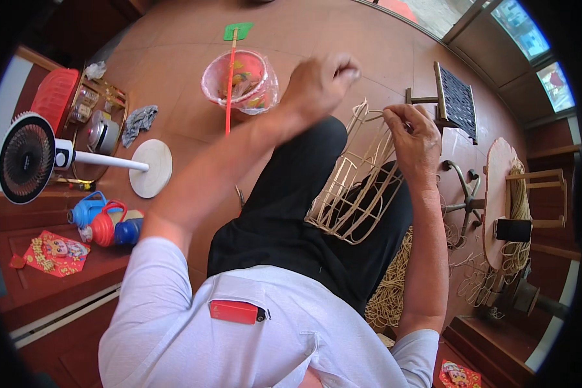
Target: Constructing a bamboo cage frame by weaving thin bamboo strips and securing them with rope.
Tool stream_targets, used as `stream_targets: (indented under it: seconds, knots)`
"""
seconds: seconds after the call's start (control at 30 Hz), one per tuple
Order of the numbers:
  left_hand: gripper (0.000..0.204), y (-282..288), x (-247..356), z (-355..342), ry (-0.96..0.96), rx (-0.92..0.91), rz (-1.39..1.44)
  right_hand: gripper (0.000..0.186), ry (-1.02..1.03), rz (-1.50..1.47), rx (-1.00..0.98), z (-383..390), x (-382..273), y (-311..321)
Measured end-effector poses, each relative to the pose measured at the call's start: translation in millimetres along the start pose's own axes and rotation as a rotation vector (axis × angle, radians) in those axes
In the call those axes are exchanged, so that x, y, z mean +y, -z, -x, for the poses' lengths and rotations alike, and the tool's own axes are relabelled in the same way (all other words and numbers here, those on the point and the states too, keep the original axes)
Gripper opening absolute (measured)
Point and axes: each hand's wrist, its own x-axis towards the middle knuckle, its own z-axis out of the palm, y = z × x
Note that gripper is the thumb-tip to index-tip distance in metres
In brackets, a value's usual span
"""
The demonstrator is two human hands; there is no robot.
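An openwork basket frame [354,187] of pale cane strands rests across my lap, between my dark-trousered thighs. My right hand [415,132] is at its far right end, fingers pinched together on a cane strand of the frame. My left hand [323,81] is raised beyond my left knee, a short way off the frame. Its fingers are curled closed and slightly smeared by motion. Whatever they may hold is too thin or hidden to make out.
A pink bucket [208,81] with a green fly swatter [230,77] stands ahead. At left are a white fan [103,160] and several jugs [103,226]. Coiled cane [391,284] lies by my right leg. A stool [456,103] and round board [496,207] stand right.
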Motion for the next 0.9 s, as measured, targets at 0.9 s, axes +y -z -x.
stream_targets:
  seconds: [0.9]
  knots:
    - [0.022,-13,65,60,0.115,-0.168,0.252,0.024,-0.097,-0.200,0.007,11,2,-6]
